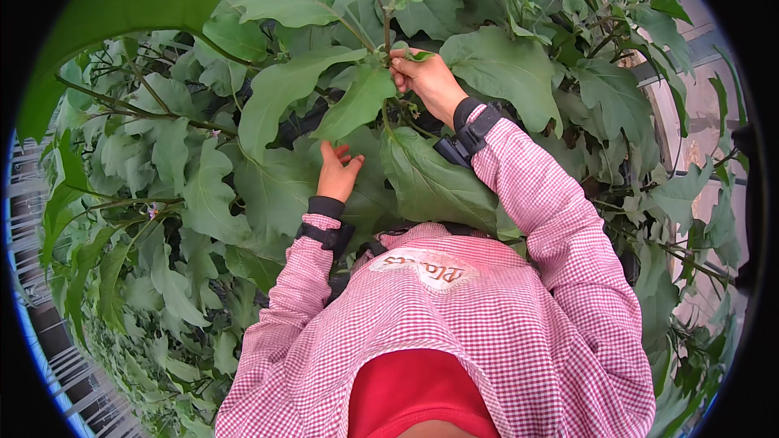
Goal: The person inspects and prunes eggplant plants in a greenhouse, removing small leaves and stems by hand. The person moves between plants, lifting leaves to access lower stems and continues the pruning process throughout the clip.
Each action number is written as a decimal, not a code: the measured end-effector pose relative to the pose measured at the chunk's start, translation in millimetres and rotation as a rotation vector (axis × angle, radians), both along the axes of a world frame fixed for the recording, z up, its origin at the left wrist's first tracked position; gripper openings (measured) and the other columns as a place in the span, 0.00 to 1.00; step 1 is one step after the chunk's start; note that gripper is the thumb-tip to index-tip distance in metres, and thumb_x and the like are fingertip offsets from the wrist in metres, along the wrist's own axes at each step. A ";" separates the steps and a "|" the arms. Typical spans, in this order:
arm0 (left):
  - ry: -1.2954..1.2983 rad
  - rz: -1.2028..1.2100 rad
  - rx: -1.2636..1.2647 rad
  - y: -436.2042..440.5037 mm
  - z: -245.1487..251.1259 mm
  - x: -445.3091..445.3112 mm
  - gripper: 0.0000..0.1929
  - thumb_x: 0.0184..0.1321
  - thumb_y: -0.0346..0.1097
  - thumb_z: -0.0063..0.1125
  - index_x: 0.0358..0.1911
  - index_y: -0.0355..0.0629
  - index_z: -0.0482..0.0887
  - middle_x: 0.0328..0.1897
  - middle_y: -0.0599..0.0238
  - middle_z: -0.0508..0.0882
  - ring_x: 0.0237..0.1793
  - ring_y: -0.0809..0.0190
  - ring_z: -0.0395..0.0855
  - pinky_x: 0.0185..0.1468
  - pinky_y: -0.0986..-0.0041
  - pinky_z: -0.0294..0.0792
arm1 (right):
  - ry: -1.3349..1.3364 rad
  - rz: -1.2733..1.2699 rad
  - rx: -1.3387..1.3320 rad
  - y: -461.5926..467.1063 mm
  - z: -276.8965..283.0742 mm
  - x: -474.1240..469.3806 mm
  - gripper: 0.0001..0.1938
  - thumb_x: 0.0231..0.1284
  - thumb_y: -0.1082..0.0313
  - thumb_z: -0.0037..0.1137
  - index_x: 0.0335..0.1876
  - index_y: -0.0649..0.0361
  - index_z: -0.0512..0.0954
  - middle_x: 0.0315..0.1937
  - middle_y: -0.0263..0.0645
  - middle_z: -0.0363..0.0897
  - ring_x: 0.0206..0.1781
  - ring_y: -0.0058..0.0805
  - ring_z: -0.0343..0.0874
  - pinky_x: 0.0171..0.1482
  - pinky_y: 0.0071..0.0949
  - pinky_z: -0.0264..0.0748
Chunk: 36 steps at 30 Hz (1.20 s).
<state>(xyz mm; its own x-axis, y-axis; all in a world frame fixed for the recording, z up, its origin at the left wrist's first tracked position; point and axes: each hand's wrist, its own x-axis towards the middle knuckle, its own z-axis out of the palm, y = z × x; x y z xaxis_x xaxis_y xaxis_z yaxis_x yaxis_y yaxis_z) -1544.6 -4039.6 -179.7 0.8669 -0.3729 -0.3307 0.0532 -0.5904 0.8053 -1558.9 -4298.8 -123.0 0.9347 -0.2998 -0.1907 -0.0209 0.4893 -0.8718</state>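
Note:
My right hand (429, 80) is up at the main stem (386, 27) of an eggplant plant, thumb and fingers pinched together at a leaf joint. A small green leaf (419, 56) pokes out over those fingers; exactly which part they grip is partly hidden. Lower and to the left, my left hand (339, 173) is raised with its fingers apart and nothing in it. Its fingertips are just below the tip of a drooping eggplant leaf (359, 104); touching or not, I cannot tell. Below my right hand hangs a broad leaf (435, 179), close to my chest.
Dense eggplant foliage surrounds both hands. A large leaf (131, 9) looms near the camera at upper left. Side branches (164, 114) with purple flowers (152, 211) reach out on the left. A pale wall or floor surface (700, 158) shows at right. Black bands (468, 137) circle both wrists.

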 end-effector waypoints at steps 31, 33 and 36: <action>-0.019 -0.043 0.260 57.5 -73.7 18.4 0.32 0.57 0.50 0.61 0.60 0.34 0.73 0.60 0.41 0.77 0.60 0.42 0.75 0.64 0.60 0.67 | 0.200 0.990 -0.864 32.5 83.7 -54.9 0.18 0.65 0.68 0.52 0.56 0.71 0.73 0.38 0.44 0.83 0.41 0.29 0.81 0.47 0.28 0.76; -0.028 -0.036 0.196 59.2 -67.1 18.4 0.30 0.57 0.48 0.61 0.58 0.33 0.74 0.57 0.43 0.80 0.58 0.44 0.77 0.63 0.61 0.68 | 0.228 0.944 -0.884 24.1 65.6 -44.9 0.17 0.65 0.69 0.52 0.54 0.72 0.73 0.35 0.43 0.83 0.38 0.27 0.81 0.43 0.26 0.76; -0.060 -0.071 0.066 55.6 -53.5 12.6 0.28 0.59 0.47 0.61 0.56 0.32 0.76 0.57 0.43 0.80 0.57 0.45 0.79 0.61 0.63 0.69 | 0.302 0.915 -0.855 13.8 39.0 -35.9 0.15 0.65 0.70 0.50 0.53 0.73 0.74 0.31 0.41 0.83 0.35 0.24 0.80 0.39 0.25 0.76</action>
